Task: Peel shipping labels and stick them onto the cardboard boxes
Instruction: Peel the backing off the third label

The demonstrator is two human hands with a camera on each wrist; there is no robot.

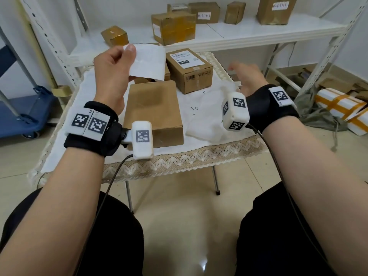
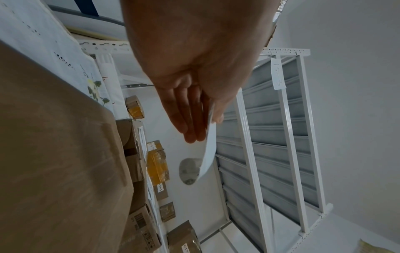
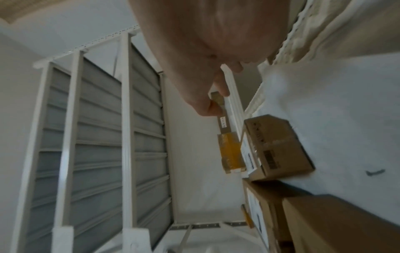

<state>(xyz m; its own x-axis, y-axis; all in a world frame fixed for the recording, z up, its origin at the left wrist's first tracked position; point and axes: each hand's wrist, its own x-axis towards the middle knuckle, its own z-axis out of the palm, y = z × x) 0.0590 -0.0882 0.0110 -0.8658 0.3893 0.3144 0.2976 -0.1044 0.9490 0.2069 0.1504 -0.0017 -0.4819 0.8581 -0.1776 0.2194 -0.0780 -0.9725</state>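
Observation:
My left hand (image 1: 113, 64) is raised above the table and pinches a white label sheet (image 1: 148, 61) by its upper left corner, thumb on top. In the left wrist view the sheet (image 2: 208, 154) hangs edge-on between thumb and fingers (image 2: 190, 123). A plain brown cardboard box (image 1: 153, 112) lies on the table just below it. A second box (image 1: 189, 70) behind it carries a printed label on top. My right hand (image 1: 247, 76) hovers to the right of that box, blurred, fingers loose and holding nothing.
The small table (image 1: 209, 156) has a white cloth with a lace edge. A white shelf (image 1: 239, 30) behind it holds several taped cardboard boxes. A blue cart (image 1: 23, 114) stands at the left, and white parcels (image 1: 342, 108) lie on the floor at the right.

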